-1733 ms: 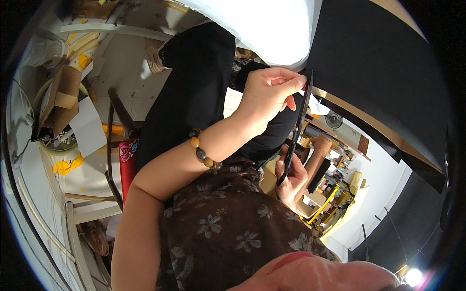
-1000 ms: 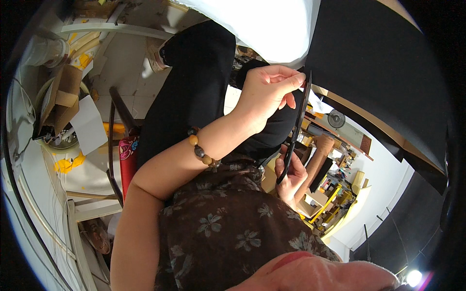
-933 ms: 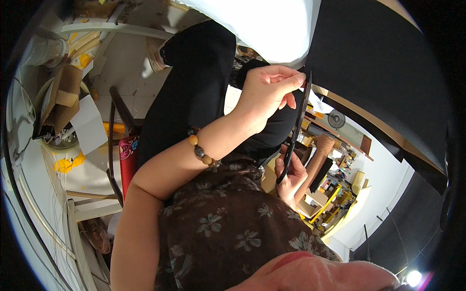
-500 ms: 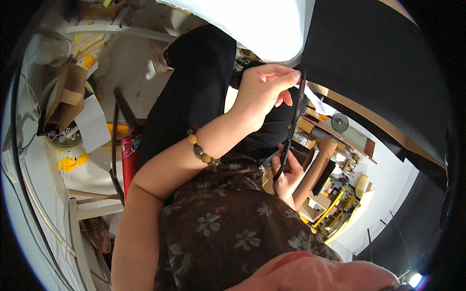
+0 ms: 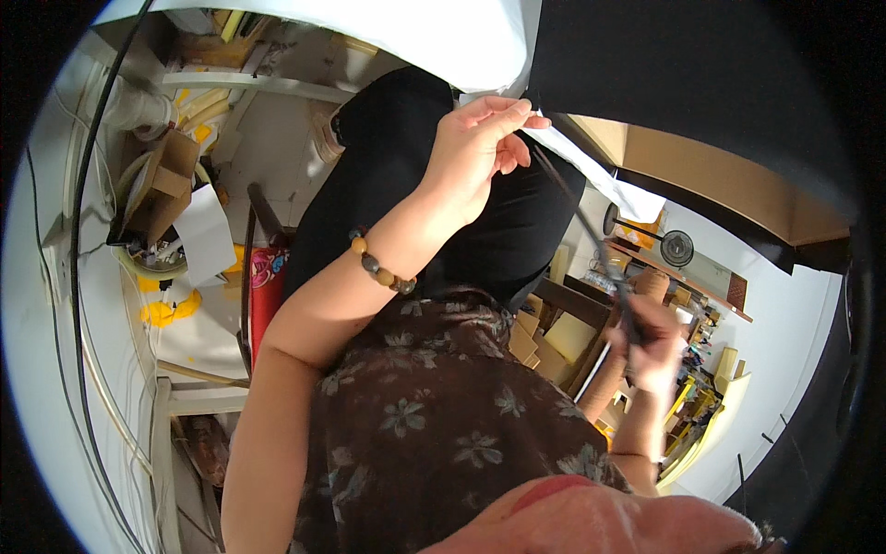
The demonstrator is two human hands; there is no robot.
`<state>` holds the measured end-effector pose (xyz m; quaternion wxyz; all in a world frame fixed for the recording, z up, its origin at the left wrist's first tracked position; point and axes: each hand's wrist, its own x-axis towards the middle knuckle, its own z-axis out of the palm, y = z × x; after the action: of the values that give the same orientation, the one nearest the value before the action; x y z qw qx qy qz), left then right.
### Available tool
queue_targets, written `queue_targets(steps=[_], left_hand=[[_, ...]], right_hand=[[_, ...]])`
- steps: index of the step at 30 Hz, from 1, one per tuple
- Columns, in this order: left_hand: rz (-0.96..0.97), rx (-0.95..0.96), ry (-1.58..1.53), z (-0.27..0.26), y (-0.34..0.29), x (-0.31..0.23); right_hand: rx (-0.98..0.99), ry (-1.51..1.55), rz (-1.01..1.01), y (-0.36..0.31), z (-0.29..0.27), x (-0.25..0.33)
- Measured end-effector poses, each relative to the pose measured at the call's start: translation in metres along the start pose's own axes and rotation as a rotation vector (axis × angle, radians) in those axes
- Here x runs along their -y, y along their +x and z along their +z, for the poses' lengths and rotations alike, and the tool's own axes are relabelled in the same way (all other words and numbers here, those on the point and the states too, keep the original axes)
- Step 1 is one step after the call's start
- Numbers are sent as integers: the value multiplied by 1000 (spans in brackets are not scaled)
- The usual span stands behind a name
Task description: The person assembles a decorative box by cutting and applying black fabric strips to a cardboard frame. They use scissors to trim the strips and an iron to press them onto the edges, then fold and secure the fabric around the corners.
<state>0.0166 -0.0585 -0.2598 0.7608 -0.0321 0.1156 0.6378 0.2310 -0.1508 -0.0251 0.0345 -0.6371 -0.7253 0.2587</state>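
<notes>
My left hand [image 5: 475,152] is raised in front of the black panel's lower left corner. Its thumb and forefinger are pinched together, while the other fingers curl loosely; what sits between the tips is too small to make out. A bracelet of brown beads [image 5: 374,263] circles that wrist. To the right, my right hand [image 5: 651,346] is closed around the handles of long dark scissors [image 5: 595,245], smeared by motion. The blades point up and left, their tips below my left fingertips and apart from them. A white strip [image 5: 600,175] hangs beside the blades.
A large black panel [image 5: 683,65] and a white surface [image 5: 443,37] lie at the far side, with a cardboard edge [image 5: 711,175] under the panel. On the left stand an open carton [image 5: 166,189] and a red chair [image 5: 268,295]. Shelves and a fan [image 5: 676,247] are at right.
My right hand has swung right with the scissors, drawing the blades away from my left hand. My left hand shifted slightly left and up in view, still pinched; the whole view moved somewhat.
</notes>
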Motion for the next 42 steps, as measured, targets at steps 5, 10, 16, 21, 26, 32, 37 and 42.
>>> queue_targets(steps=[5, 10, 16, 21, 26, 32, 37, 42], left_hand=[[-60, 18, -83, 4, 0, 8], [-79, 23, -113, 2, -1, 11], [-126, 65, -249, 0, 2, 8], [-183, 104, -305, -4, 1, 14], [-168, 92, -304, -3, 4, 9], [-207, 109, -307, -3, -1, 13], [-183, 113, -317, -4, 4, 10], [-198, 103, -328, -4, 3, 10]], right_hand=[[108, -106, 256, 40, -87, 123], [165, -555, 314, 106, -86, 192], [227, -796, 326, 152, -70, 234], [252, -916, 361, 157, -50, 246], [233, -895, 306, 174, -52, 245], [267, -1005, 296, 165, -57, 246], [257, -952, 192, 169, -66, 242], [268, -937, 259, 173, -60, 244]])
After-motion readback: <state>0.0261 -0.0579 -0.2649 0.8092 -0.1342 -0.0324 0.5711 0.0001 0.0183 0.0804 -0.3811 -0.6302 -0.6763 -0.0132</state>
